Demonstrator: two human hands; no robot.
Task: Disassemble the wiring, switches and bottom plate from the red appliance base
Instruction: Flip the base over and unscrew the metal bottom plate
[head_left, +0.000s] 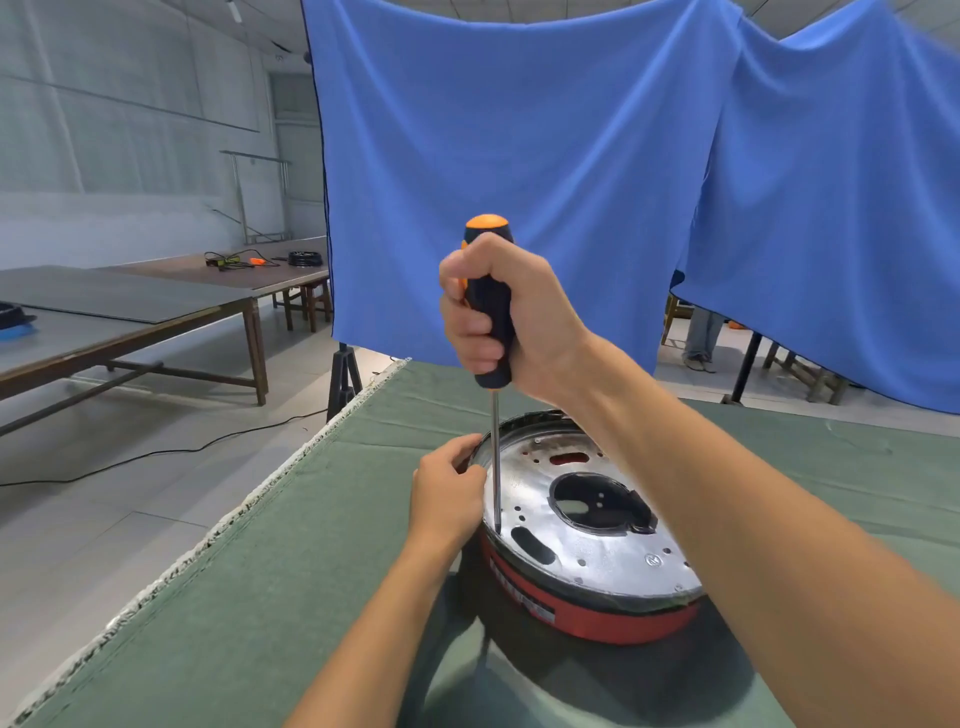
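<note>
My right hand (511, 317) is my working grip, fingers and thumb wrapped round the black handle of an orange-capped screwdriver (488, 312). The tool stands almost upright, orange cap on top, its thin steel shaft running straight down from below my fist. The tip meets the shiny round metal bottom plate (587, 525) near that plate's left edge, just beside a dark oblong slot.

My left hand (449, 493) is the second grip, its fingers curled over the left rim of the round red plastic appliance base (587, 613), touching it right next to the screwdriver shaft.

The base lies upside down below my right hand, plate facing up. The plate is silvery with a large dark central opening, several smaller cut-outs and many small holes, plus rusty marks toward the far side. A black band runs between the plate and the red wall, and a label shows on the red side; I cannot read it. Being round, the base has no long axis I can make out.

It sits on the desk, which is covered in green cloth (291, 571), toward the near middle. Behind hangs a blue fabric backdrop (519, 156), and wooden tables (156, 306) stand away to the left.
</note>
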